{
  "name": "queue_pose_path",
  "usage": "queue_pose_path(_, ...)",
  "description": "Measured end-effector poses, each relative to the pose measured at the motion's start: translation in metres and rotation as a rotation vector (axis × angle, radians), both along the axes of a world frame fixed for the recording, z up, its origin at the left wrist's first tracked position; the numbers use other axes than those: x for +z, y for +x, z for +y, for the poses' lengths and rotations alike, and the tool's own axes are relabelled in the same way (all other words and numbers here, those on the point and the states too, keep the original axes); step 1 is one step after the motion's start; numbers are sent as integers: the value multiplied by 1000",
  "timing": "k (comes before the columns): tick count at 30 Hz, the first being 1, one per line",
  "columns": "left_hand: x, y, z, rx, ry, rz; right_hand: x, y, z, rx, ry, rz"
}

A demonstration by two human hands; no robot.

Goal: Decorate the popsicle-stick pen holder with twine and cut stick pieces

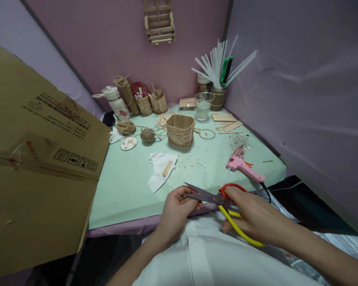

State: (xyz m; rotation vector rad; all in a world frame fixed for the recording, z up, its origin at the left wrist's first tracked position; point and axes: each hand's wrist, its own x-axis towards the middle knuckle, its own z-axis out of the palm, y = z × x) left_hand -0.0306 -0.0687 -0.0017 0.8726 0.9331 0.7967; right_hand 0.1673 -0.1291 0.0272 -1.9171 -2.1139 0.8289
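Observation:
My right hand (253, 216) grips a pair of scissors (210, 196) with one orange and one yellow handle, blades pointing left over the table's front edge. My left hand (177, 210) is closed by the blades, fingers pinched around something small that I cannot make out. A little basket of wooden sticks (180, 130) stands mid-table. A pink glue gun (244, 167) lies to the right, just beyond my right hand. A white tissue (159, 171) with a short wooden stick piece (167, 168) on it lies ahead of my left hand.
A large cardboard sheet (32, 167) leans at the left. Twine balls (147, 135), pen holders, a flask (116, 101), a plastic cup (203, 105), a jar of white sticks (219, 71) and loose wooden sticks (226, 121) line the back. Purple walls enclose the green table (125, 186).

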Motion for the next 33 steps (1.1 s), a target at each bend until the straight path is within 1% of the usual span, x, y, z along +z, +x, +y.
queue_pose_path(5, -1, -1, -1, 6, 28, 27, 1, -1, 0, 1, 0, -28)
queue_pose_path(9, -1, 0, -1, 21, 13, 19, 2, -2, -1, -2, 9, -48)
queue_pose_path(12, 1, 1, -1, 41, -28, -16, 1, -4, 0, -9, 13, -69)
queue_pose_path(15, 5, 2, -1, 63, -90, -92, 0, -8, 1, -9, 2, -112)
queue_pose_path(18, 7, 2, -2, 64, -137, -167, 0, -12, 0, -44, -31, -141)
queue_pose_path(20, 7, 3, -3, 32, -144, -158, -2, -14, -2, -76, -50, -123)
queue_pose_path(22, 6, 3, -4, 1, -118, -96, -4, -15, -4, -95, -67, -98)
queue_pose_path(26, 4, 3, -4, -25, -55, 6, -15, -17, -9, -125, -106, -67)
queue_pose_path(30, 1, 3, -3, -26, -107, 16, -23, -14, -8, -136, -147, 72)
queue_pose_path(33, 2, 4, -3, -6, -131, 0, -20, -10, -5, -164, -128, 163)
